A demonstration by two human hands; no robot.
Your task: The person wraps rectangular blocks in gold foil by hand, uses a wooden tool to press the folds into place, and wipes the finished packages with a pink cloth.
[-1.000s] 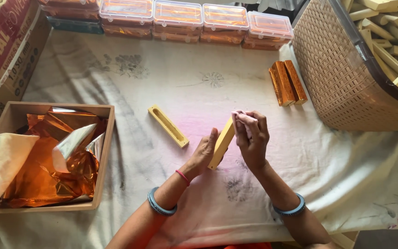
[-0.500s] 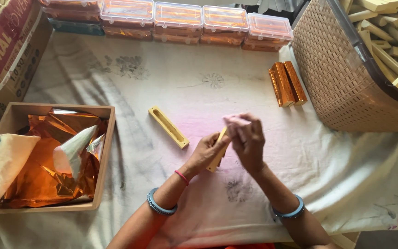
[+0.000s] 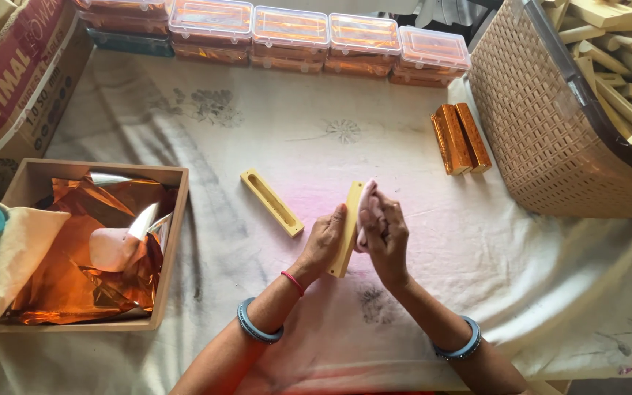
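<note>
I hold a yellow wooden block [image 3: 347,229] on edge just above the cloth-covered desk [image 3: 257,132], and everything else I place from that block. My left hand [image 3: 322,241] grips it from the left side, thumb and fingers [image 3: 339,213] closed along its long face, so the block stands between my two hands with its far end pointing away from me. My right hand [image 3: 383,232] is bunched tight around a small pink cloth [image 3: 368,201], pressed against the block's right face near its upper end; the cloth touches the wood, and my right fingers are wrapped over it. A second block with a long slot [image 3: 272,202] lies flat just left of the held block, apart from my left hand. Two orange foil-wrapped bars [image 3: 461,137] lie side by side beyond and to the right of the block, next to a woven basket [image 3: 543,124] filled with more pale wooden pieces. A wooden tray of crumpled orange foil [image 3: 96,249] sits well to the left of the block, and a row of clear lidded boxes [image 3: 287,33] runs along the far edge. Compared with half a second ago, my right hand and cloth have slid lower along the block, which now shows more of its upper end, while my left hand keeps the same grip.
</note>
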